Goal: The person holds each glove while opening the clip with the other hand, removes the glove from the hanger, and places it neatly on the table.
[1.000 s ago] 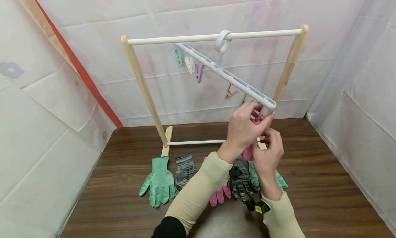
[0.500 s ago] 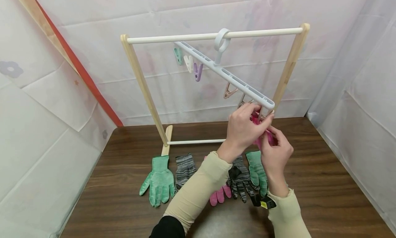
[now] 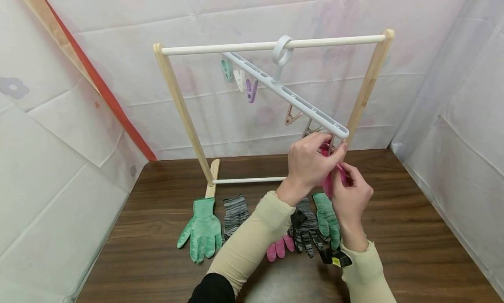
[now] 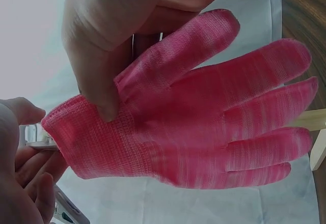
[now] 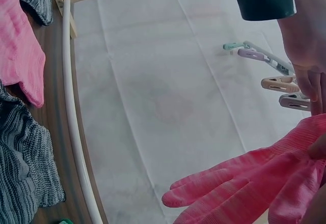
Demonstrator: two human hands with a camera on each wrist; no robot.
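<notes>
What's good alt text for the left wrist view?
A pink knit glove fills the frame, fingers pointing right, cuff at left. A hand from above pinches it near the cuff and thumb, and part of another hand shows at lower left beside a clothes peg, against pale sheeting.

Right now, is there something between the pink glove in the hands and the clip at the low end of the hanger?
Nothing visible is in the way. Both the left hand and the right hand hold the pink glove by its cuff, right under the end clips of the white hanger. The other gloves lie on the table below.
</notes>
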